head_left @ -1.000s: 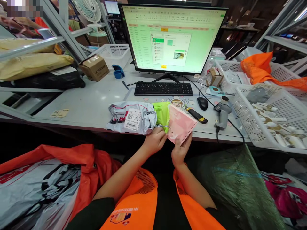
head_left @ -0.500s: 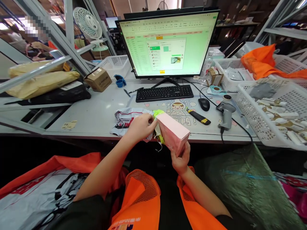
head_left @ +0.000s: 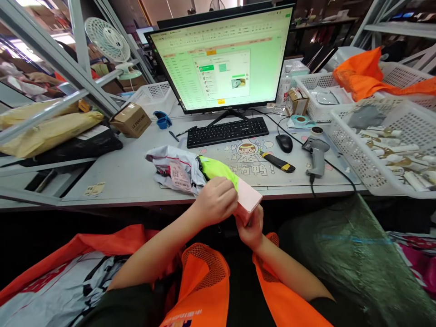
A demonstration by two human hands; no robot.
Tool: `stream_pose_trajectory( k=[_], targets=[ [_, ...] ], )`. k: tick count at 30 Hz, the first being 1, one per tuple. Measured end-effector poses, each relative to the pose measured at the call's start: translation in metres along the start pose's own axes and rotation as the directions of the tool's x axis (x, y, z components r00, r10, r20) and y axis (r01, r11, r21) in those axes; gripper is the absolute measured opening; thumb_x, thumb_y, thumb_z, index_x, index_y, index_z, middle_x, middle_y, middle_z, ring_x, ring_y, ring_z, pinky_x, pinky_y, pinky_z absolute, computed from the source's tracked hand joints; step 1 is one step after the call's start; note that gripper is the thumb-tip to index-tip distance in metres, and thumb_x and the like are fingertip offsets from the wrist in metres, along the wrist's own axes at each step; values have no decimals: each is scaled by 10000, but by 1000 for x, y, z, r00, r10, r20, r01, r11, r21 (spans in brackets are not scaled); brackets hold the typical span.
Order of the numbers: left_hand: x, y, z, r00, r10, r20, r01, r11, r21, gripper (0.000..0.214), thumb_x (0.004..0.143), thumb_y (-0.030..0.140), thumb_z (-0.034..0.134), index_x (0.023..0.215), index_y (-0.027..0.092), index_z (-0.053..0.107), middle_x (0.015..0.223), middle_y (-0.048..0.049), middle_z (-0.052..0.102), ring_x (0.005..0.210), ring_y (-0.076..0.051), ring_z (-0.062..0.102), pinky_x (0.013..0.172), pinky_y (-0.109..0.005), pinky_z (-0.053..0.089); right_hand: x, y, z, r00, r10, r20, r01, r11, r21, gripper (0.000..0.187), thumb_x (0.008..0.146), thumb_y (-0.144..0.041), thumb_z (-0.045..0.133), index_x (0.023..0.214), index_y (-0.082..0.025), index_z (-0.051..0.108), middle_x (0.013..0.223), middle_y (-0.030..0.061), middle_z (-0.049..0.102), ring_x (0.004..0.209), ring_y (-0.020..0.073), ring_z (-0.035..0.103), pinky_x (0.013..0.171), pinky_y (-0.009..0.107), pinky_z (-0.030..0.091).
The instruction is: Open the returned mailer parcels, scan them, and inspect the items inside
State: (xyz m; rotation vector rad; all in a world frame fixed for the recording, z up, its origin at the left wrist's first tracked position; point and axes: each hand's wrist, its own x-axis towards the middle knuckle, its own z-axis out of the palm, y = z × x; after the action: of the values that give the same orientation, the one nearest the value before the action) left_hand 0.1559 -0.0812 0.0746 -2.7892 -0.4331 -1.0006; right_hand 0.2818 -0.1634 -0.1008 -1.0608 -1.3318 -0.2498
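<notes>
A pale pink box [head_left: 250, 196] juts out of a bright yellow-green plastic bag [head_left: 218, 169] at the desk's front edge. My left hand [head_left: 218, 201] is closed on the bag's near edge, close to the middle of the box. Round the lower right end of the box my right hand [head_left: 251, 228] is wrapped, its fingertips partly hidden beneath. To the left, a crumpled grey-white mailer bag [head_left: 175, 170] with a printed label lies against the yellow-green bag; whether the two are joined I cannot tell.
Beyond the box are a black-and-yellow utility knife [head_left: 277, 162], a keyboard [head_left: 227, 132], a mouse [head_left: 284, 143] and a monitor [head_left: 221, 63]. A barcode scanner [head_left: 316, 154] stands at right beside a white basket [head_left: 354, 156]. A green sack [head_left: 344, 254] sits below the desk.
My left hand has moved right and down along the box, and the yellow-green bag now covers much more of it. The mailer bag is spread further left. The view has shifted slightly.
</notes>
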Motion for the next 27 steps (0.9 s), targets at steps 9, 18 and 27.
stream_pose_trajectory(
  k=[9, 18, 27],
  targets=[
    [-71, 5, -24, 591, -802, -81, 696, 559, -451, 484, 923, 499, 633, 1314, 222, 566, 1232, -124, 591, 959, -214, 642, 744, -320, 558, 16, 3, -2, 967, -217, 130, 202, 971, 125, 702, 895, -136, 568, 1530, -376, 390, 1356, 86, 614, 1273, 249, 610, 1039, 561, 546],
    [-166, 37, -48, 284, -869, 405, 719, -86, -689, 1319, 563, 611, 926, 1634, 334, 209, 1601, -189, 400, 1377, -408, 525, 1053, -537, 531, 34, -27, 7, 659, -488, 573, 309, 869, 386, 449, 979, -239, 572, 1419, -326, 588, 1420, 88, 627, 1366, 254, 530, 1178, 510, 399],
    [-226, 45, 6, 119, -991, 55, 682, 41, -730, 881, 713, 436, 840, 1504, 273, 489, 1624, -124, 408, 1441, -361, 472, 1165, -474, 440, 65, -1, 50, 611, 119, 782, -186, 983, -4, 380, 929, -162, 527, 1294, -136, 628, 1363, 191, 608, 1389, 343, 462, 1157, 635, 349]
  ],
)
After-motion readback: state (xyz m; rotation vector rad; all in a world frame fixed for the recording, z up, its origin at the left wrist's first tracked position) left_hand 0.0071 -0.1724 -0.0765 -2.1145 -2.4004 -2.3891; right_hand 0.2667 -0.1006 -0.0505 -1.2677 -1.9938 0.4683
